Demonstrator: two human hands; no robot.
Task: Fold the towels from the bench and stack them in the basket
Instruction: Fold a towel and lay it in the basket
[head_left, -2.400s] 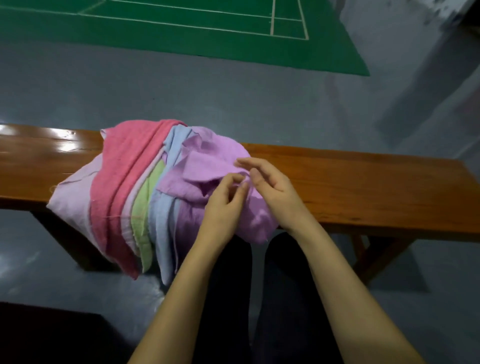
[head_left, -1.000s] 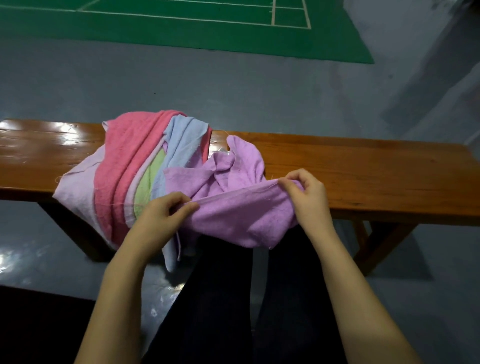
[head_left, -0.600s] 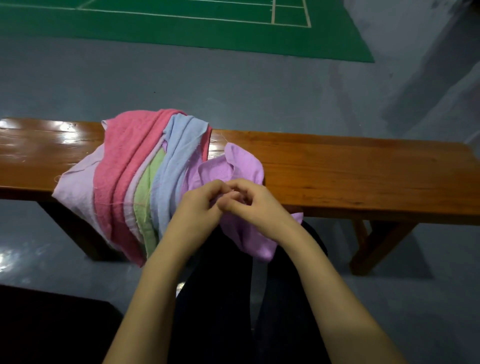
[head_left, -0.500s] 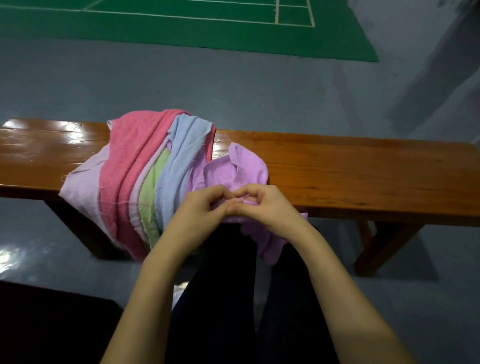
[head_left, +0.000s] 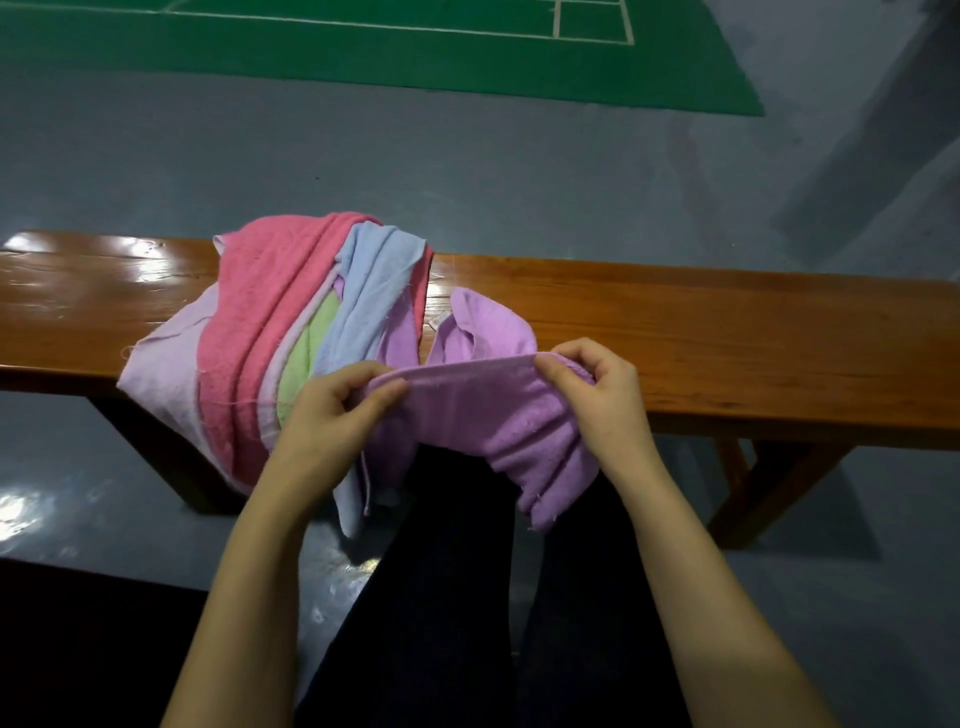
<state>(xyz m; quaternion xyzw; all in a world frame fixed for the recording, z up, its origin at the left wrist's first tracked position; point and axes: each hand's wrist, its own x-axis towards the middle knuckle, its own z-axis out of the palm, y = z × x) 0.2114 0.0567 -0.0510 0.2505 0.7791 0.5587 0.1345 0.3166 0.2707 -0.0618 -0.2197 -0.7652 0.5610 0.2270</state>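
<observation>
A purple towel (head_left: 483, 415) is held stretched between the two hands, which are set apart at either end of its upper edge. The edge is pinched by the left hand (head_left: 332, 415) at 9 o'clock of the towel, thumb on top and fingers curled beneath, and by the right hand (head_left: 597, 400) at 3 o'clock, with the fingers curled round the bunched corner. Below the taut edge the cloth hangs in soft folds over the person's dark trousers (head_left: 457, 597), while a loose flap of it lies back on the counter (head_left: 727, 338) toward 12 o'clock. Just beside the left hand, toward 10 o'clock, a pile of towels (head_left: 270, 332) is draped over the counter's near edge, with pink, pale lilac, green and light blue layers seen side by side. A grey floor (head_left: 363, 166) is seen beyond the counter, and a green court mat (head_left: 363, 57) with white lines lies at 12 o'clock.
</observation>
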